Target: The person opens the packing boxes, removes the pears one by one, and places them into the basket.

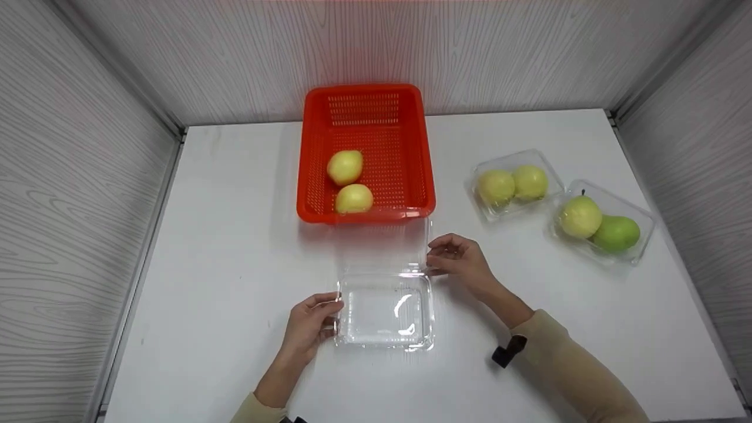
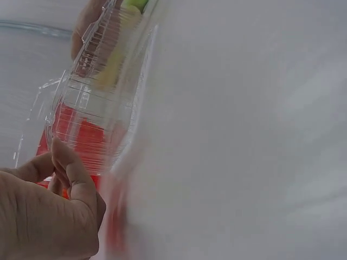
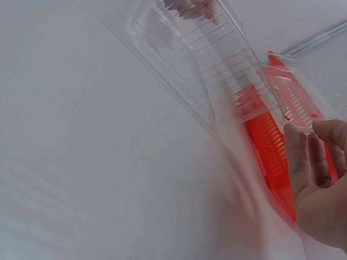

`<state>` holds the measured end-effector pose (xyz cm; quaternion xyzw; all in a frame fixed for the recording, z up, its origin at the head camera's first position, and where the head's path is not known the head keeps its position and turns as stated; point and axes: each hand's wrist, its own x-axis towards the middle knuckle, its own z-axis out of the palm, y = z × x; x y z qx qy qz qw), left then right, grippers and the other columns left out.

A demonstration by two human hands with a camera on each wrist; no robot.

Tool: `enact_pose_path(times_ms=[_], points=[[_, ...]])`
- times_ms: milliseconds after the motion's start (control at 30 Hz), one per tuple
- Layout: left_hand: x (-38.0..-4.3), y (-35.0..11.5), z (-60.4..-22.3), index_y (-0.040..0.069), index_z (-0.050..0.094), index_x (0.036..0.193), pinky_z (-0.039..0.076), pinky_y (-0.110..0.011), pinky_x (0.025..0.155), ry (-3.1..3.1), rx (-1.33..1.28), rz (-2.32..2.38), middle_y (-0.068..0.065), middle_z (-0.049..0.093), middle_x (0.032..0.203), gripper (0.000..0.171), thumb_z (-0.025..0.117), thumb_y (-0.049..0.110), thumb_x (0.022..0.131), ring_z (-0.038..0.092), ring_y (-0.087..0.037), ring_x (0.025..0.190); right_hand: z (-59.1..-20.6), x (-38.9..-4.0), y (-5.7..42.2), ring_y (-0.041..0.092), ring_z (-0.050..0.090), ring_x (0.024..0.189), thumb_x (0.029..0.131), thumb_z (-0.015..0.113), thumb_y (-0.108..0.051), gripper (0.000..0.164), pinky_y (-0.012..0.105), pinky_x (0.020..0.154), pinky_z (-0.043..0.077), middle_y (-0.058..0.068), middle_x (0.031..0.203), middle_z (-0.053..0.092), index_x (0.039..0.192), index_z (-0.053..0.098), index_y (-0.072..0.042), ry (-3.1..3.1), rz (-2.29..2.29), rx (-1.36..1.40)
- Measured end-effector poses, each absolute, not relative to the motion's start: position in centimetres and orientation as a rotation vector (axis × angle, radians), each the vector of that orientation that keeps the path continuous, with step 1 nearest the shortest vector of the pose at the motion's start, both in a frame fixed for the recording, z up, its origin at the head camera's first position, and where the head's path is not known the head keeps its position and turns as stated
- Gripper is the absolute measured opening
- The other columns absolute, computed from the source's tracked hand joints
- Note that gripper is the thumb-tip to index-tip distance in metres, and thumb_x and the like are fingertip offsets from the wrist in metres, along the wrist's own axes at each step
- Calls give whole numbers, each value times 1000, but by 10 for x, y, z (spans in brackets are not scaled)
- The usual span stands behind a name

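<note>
A clear plastic clamshell container [image 1: 385, 311] stands on the white table with its lid [image 1: 382, 247] folded back, the lid's far edge over the front rim of a red basket [image 1: 427, 176]. With thumb and fingers, my left hand [image 1: 308, 323] pinches the left rim of the container's base. On the other side, my right hand [image 1: 461, 264] holds the right edge near the hinge, its thumb and forefinger at the plastic in the right wrist view. I see no fruit inside this container. Two yellow-green pears [image 1: 345, 167] lie in the basket.
Two clear containers stand on the right of the table. One container [image 1: 523, 157] holds two yellowish pears [image 1: 530, 182]; the other container [image 1: 643, 226] holds a yellow pear [image 1: 580, 217] and a green pear [image 1: 615, 233]. Wood-patterned walls [image 1: 235, 59] enclose the table at the back and sides.
</note>
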<state>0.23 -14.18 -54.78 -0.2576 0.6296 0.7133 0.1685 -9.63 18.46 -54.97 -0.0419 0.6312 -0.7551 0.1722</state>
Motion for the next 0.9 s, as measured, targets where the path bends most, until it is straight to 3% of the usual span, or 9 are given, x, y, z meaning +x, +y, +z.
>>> enact_pose_path(times_ms=[267,667,900], points=[[1,-163,-547,-2,68,126,55,-21,57,1827,-786,2004,-2,77,87,35,76,12,94,61,-10,67,-553,-96,163,14,76,79,89,82,-2,48,36,77,68,5,92,71,123,56,19,1774,-2142,-138],[0,-199,-545,0,69,128,54,-21,59,1906,-817,1948,0,76,88,35,75,12,96,61,-10,68,-553,-99,124,11,74,79,90,76,6,39,34,76,68,3,92,71,122,58,19,1763,-2163,-147],[1,-221,-541,1,68,130,55,-19,62,1965,-838,1915,3,75,89,35,74,14,98,62,-9,71,-553,-100,101,11,74,80,90,77,4,43,33,76,67,4,93,71,123,56,21,1748,-2164,-179]])
